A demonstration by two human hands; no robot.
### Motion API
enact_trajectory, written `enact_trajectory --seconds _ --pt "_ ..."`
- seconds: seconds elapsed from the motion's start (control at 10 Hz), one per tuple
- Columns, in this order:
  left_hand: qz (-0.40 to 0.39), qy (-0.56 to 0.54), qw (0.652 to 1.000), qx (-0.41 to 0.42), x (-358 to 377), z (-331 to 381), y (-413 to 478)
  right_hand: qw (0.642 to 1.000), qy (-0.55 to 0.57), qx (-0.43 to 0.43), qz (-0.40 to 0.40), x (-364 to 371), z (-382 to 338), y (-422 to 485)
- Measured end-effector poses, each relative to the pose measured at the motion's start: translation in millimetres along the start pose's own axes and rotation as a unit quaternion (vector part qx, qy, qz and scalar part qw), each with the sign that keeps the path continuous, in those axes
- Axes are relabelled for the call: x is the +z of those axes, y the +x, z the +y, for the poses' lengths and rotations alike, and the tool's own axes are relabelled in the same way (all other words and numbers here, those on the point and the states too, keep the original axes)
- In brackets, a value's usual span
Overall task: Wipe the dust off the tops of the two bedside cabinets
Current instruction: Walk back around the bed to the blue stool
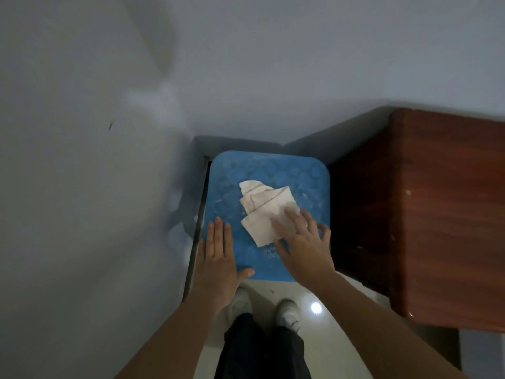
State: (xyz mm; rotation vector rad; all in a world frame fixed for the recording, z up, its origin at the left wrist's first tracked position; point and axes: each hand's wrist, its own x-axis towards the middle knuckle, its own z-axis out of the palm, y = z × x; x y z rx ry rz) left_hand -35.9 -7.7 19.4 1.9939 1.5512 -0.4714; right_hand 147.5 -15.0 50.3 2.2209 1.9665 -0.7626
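Observation:
A blue bedside cabinet top (262,168) with rounded corners and a pale dusty film stands in the corner below me. A crumpled white cloth (262,206) lies on its middle. My right hand (303,239) presses flat on the cloth's near right edge, fingers spread. My left hand (218,258) rests flat on the cabinet's near left edge, fingers together, holding nothing.
A reddish-brown wooden bed frame (442,214) stands close on the right of the cabinet. A white wall (95,160) runs along the left and behind. My shoes (287,313) stand on the glossy tiled floor (328,337) just in front of the cabinet.

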Motion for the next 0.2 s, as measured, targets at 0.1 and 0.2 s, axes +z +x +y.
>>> enact_trajectory --seconds 0.1,0.2 --pt "-0.033 0.013 0.999 -0.004 -6.6 -1.3 -0.5 0.999 0.007 0.01 -0.05 -3.5 0.4 3.0" --pt "-0.08 -0.017 0.997 -0.004 -24.7 1.0 0.2 0.996 0.018 0.011 -0.091 -16.9 -1.0 2.8"
